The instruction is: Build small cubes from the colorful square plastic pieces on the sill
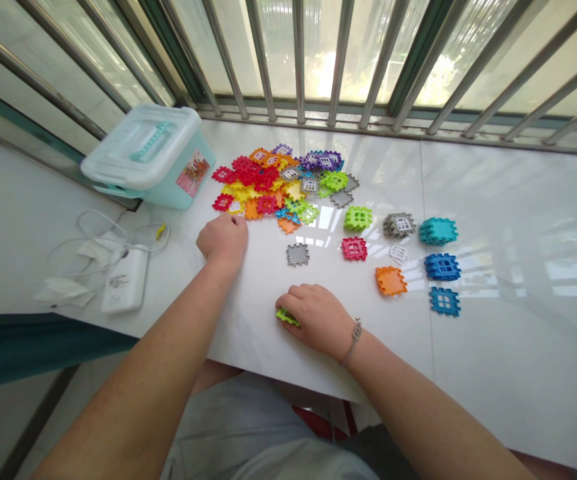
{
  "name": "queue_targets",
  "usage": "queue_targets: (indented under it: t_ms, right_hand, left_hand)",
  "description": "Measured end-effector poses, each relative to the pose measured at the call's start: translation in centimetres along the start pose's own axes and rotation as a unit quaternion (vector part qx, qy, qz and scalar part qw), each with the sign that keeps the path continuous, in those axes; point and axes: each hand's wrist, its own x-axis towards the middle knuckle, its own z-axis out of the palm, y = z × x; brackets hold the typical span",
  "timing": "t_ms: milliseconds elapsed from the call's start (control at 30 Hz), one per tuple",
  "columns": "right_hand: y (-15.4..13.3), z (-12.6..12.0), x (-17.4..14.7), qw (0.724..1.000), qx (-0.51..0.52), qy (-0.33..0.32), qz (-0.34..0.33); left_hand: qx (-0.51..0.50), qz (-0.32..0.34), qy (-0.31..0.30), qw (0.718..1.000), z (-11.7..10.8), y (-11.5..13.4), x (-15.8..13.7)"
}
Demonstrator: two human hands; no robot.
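The right hand (316,317) is at the centre of the frame, slightly below the middle, its grip narrow around a green tile (287,317) that shows at the fingertips; whether the tile touches the table (513,347) I cannot tell. A bracelet (356,339) circles that wrist. The left hand (223,241) is left of centre, curled into a fist just below the mixed pile (256,179); whether it holds anything I cannot tell.

A gray tile (297,255) lies alone between the pile and the right hand. Right of centre are a green stack (358,219), a red tile (354,249), a gray stack (398,225), small white pieces (398,254) and an orange tile (391,281). Farther right, a teal stack (438,231), a blue stack (443,267) and a blue tile (444,301) form a column. The lidded box (168,190) stands at upper left, above a white device (126,279).
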Motion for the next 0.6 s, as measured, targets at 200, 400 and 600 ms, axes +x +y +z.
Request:
queue_targets:
  t_ms: [200,400,600]
  right_hand:
    - [0.06,0.0,0.06,1.0,-0.001,0.001,-0.001]
    - [0.05,-0.08,0.06,1.0,-0.003,0.007,-0.005]
    - [-0.16,-0.45,-0.03,0.999,0.011,0.033,0.004]
  left_hand:
    - [-0.005,-0.002,-0.006,1.0,-0.04,0.04,0.0]
    - [-0.007,0.001,-0.001,1.0,0.13,-0.01,0.03]
    - [0.0,0.001,-0.007,1.0,0.03,0.05,0.07]
